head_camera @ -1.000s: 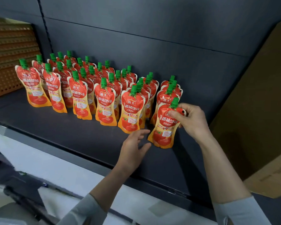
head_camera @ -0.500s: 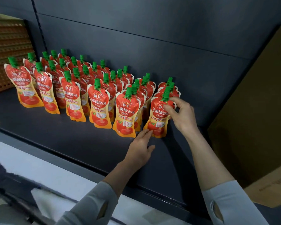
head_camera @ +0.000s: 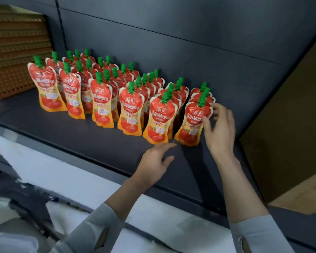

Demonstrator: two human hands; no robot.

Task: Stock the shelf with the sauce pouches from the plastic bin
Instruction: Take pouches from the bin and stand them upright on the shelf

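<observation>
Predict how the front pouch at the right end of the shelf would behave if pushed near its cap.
Likely to tip: the front right pouch stands tall on a narrow base, its green cap up top. Probably floppy rather than stiff: its waisted sides look like thin film. It might topple the pouches close behind it.

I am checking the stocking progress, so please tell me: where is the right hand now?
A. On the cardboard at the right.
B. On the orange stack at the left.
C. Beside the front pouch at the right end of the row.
C: the right hand is at the right edge of the end pouch on the shelf; blur hides whether it grips.
</observation>
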